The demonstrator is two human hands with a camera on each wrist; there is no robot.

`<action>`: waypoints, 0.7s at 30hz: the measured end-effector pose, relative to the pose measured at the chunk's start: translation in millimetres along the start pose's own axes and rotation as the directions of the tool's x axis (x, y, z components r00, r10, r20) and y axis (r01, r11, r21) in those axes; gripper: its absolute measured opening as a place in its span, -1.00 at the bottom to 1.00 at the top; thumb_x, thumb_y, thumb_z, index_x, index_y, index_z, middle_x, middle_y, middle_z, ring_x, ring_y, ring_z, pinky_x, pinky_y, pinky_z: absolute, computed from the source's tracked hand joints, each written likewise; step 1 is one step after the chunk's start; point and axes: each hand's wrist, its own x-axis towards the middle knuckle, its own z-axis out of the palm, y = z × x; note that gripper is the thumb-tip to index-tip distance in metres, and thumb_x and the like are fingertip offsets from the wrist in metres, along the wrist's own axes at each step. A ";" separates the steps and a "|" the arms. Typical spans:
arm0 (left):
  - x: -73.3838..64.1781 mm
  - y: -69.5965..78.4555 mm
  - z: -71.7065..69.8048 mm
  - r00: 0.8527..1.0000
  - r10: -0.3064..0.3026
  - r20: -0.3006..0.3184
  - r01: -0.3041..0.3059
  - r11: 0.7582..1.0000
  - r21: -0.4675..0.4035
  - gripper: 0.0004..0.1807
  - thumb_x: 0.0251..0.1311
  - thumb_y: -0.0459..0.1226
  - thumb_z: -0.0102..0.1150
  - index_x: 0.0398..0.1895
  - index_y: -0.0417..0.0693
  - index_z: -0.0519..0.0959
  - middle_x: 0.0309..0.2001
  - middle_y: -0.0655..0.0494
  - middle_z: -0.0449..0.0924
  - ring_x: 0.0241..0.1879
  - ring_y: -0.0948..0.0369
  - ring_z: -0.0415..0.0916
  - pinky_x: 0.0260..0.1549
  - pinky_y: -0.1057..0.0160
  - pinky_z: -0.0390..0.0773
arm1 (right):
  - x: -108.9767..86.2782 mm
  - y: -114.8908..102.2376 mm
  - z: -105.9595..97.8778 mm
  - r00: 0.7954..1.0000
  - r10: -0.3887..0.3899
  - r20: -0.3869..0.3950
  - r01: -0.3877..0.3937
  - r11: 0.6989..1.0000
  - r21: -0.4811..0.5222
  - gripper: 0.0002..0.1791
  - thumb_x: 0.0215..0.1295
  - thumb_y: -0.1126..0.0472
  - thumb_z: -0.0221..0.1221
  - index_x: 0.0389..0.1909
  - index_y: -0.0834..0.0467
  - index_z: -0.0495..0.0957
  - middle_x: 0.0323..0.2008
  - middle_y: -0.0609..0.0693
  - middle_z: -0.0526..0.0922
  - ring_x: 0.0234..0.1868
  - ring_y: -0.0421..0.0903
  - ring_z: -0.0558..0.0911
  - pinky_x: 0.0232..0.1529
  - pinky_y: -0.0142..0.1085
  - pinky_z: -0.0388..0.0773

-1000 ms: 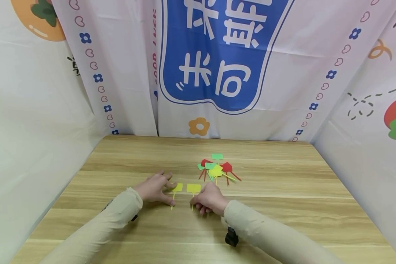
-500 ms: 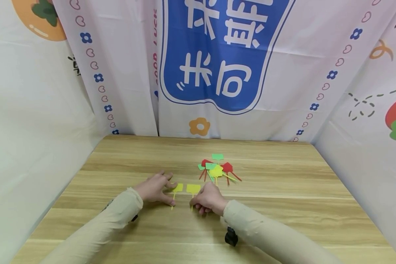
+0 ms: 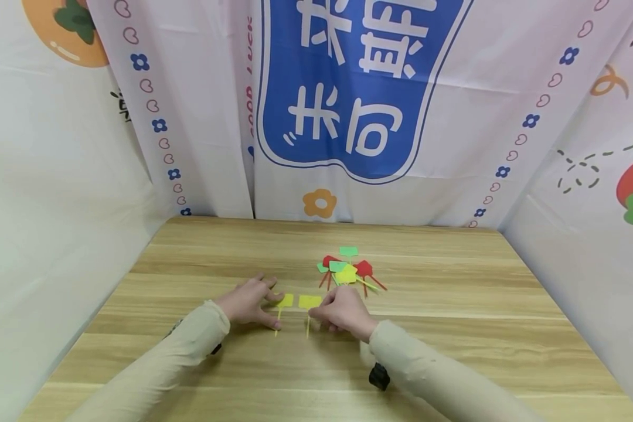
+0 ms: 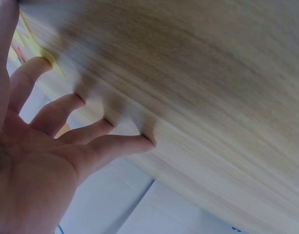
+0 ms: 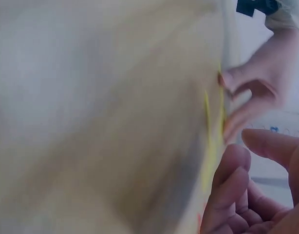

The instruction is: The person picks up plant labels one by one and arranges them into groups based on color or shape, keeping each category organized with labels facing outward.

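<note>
Left hand (image 3: 250,300) splayed on a wood-grain table (image 3: 232,366), right hand (image 3: 345,310) loosely curled, thumb and forefinger apart, holding nothing. Toward the far edge lies a pile of coloured tags (image 3: 346,274); nearer, slightly toward the left edge, sit a left yellow tag (image 3: 287,300) — touched by finger and thumb — and a right yellow tag (image 3: 309,302). One stray brush of the right fingertips could knock its thin stem (image 3: 308,329) askew.

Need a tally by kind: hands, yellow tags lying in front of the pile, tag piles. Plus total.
Hands: 2 (left hand, right hand)
Yellow tags: 2 (left tag, right tag)
Piles: 1 (tag pile; tags overlap, not counted singly)
Total: 5
</note>
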 end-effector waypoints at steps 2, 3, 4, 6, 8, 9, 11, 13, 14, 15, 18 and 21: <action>-0.9 0.6 -0.7 1.000 0.002 0.000 -0.002 1.000 -0.001 -0.18 -0.07 0.17 0.45 0.22 -0.10 0.55 0.41 -0.33 0.13 0.37 -0.43 -0.12 0.06 -0.55 0.06 | 0.0 -1.4 -8.5 0.999 -0.013 -0.036 0.012 0.999 -0.032 -0.79 0.12 0.13 0.43 -0.54 0.18 0.72 -0.63 0.12 0.65 -0.73 -0.12 0.53 -0.71 -0.38 0.39; -1.5 1.3 -1.0 1.000 0.004 0.000 -0.004 1.000 -0.004 -0.18 -0.07 0.16 0.46 0.22 -0.11 0.55 0.41 -0.34 0.13 0.37 -0.44 -0.12 0.05 -0.56 0.06 | 0.3 -1.9 -13.3 0.998 -0.025 -0.064 0.022 0.998 -0.055 -0.80 0.11 0.14 0.43 -0.54 0.18 0.72 -0.63 0.12 0.65 -0.71 -0.13 0.52 -0.68 -0.37 0.40; -1.8 1.8 -1.2 1.000 0.003 -0.001 -0.003 1.000 -0.004 -0.18 -0.07 0.16 0.46 0.22 -0.11 0.55 0.41 -0.34 0.13 0.37 -0.44 -0.12 0.04 -0.57 0.06 | 0.7 -2.1 -18.3 0.995 -0.036 -0.091 0.029 0.997 -0.074 -0.81 0.11 0.15 0.44 -0.55 0.18 0.72 -0.61 0.11 0.66 -0.70 -0.13 0.52 -0.66 -0.35 0.42; -2.1 2.5 -1.1 1.000 -0.003 0.002 0.003 1.000 -0.004 -0.19 -0.06 0.15 0.45 0.23 -0.10 0.54 0.42 -0.32 0.12 0.38 -0.42 -0.13 0.06 -0.56 0.05 | 1.4 -1.1 -28.6 0.987 -0.065 -0.150 0.047 0.991 -0.121 -0.82 0.11 0.18 0.44 -0.55 0.18 0.71 -0.59 0.09 0.66 -0.66 -0.14 0.52 -0.62 -0.32 0.45; -1.5 2.0 0.0 1.000 -0.004 0.004 0.004 1.000 -0.004 -0.19 -0.05 0.16 0.45 0.24 -0.10 0.54 0.43 -0.31 0.11 0.39 -0.42 -0.14 0.06 -0.56 0.04 | 2.9 2.2 -38.1 0.973 -0.087 -0.213 0.047 0.982 -0.183 -0.83 0.10 0.20 0.43 -0.56 0.17 0.69 -0.58 0.02 0.66 -0.63 -0.15 0.52 -0.58 -0.30 0.47; -1.2 1.9 0.4 1.000 -0.004 0.005 0.004 1.000 -0.007 -0.19 -0.05 0.16 0.44 0.24 -0.10 0.54 0.43 -0.31 0.11 0.39 -0.41 -0.15 0.06 -0.56 0.04 | 3.6 4.2 -42.6 0.967 -0.090 -0.238 0.040 0.977 -0.209 -0.83 0.11 0.21 0.43 -0.57 0.16 0.68 -0.58 -0.01 0.65 -0.62 -0.15 0.51 -0.56 -0.30 0.47; -0.2 1.0 1.3 1.000 -0.004 0.009 0.004 1.000 -0.007 -0.18 -0.05 0.16 0.44 0.24 -0.09 0.54 0.44 -0.30 0.10 0.39 -0.41 -0.16 0.06 -0.56 0.03 | 4.7 8.7 -50.1 0.958 -0.078 -0.275 0.009 0.970 -0.243 -0.83 0.11 0.22 0.43 -0.56 0.16 0.66 -0.57 -0.06 0.62 -0.59 -0.15 0.51 -0.54 -0.28 0.48; 0.6 -0.1 1.5 1.000 0.000 0.007 0.000 1.000 -0.007 -0.18 -0.06 0.17 0.44 0.24 -0.10 0.54 0.43 -0.31 0.10 0.39 -0.41 -0.15 0.05 -0.57 0.04 | 5.7 12.3 -55.6 0.953 -0.058 -0.298 -0.022 0.966 -0.259 -0.83 0.10 0.21 0.43 -0.56 0.16 0.66 -0.56 -0.07 0.61 -0.57 -0.14 0.50 -0.51 -0.28 0.47; 1.0 -0.5 1.4 1.000 0.004 0.005 -0.004 1.000 -0.008 -0.18 -0.06 0.16 0.44 0.24 -0.10 0.54 0.43 -0.32 0.10 0.38 -0.42 -0.14 0.05 -0.57 0.04 | 6.2 14.1 -57.4 0.952 -0.048 -0.303 -0.035 0.964 -0.263 -0.83 0.10 0.21 0.43 -0.56 0.16 0.65 -0.56 -0.07 0.61 -0.58 -0.14 0.50 -0.51 -0.28 0.46; 1.4 -1.1 1.2 1.000 0.007 0.004 -0.007 1.000 -0.006 -0.18 -0.06 0.16 0.45 0.24 -0.10 0.54 0.43 -0.32 0.10 0.38 -0.42 -0.14 0.05 -0.56 0.05 | 6.6 15.3 -58.7 0.951 -0.042 -0.305 -0.044 0.962 -0.269 -0.82 0.10 0.20 0.43 -0.57 0.16 0.65 -0.57 -0.07 0.60 -0.58 -0.14 0.48 -0.52 -0.29 0.45; 1.7 -2.7 1.3 1.000 0.015 -0.004 -0.015 1.000 0.002 -0.17 -0.07 0.16 0.45 0.24 -0.12 0.54 0.42 -0.34 0.11 0.37 -0.44 -0.12 0.06 -0.55 0.07 | 8.3 17.8 -59.7 0.958 -0.031 -0.284 -0.055 0.955 -0.290 -0.74 0.10 0.19 0.42 -0.67 0.14 0.59 -0.66 -0.10 0.52 -0.65 -0.19 0.39 -0.60 -0.34 0.33; 0.9 -2.6 1.1 1.000 0.014 0.001 -0.014 1.000 0.006 -0.16 -0.06 0.17 0.44 0.25 -0.11 0.52 0.42 -0.34 0.10 0.37 -0.44 -0.12 0.07 -0.54 0.07 | 10.8 19.0 -56.9 0.969 -0.014 -0.246 -0.071 0.940 -0.335 -0.60 0.10 0.18 0.39 -0.80 0.11 0.45 -0.80 -0.13 0.34 -0.74 -0.23 0.23 -0.70 -0.39 0.12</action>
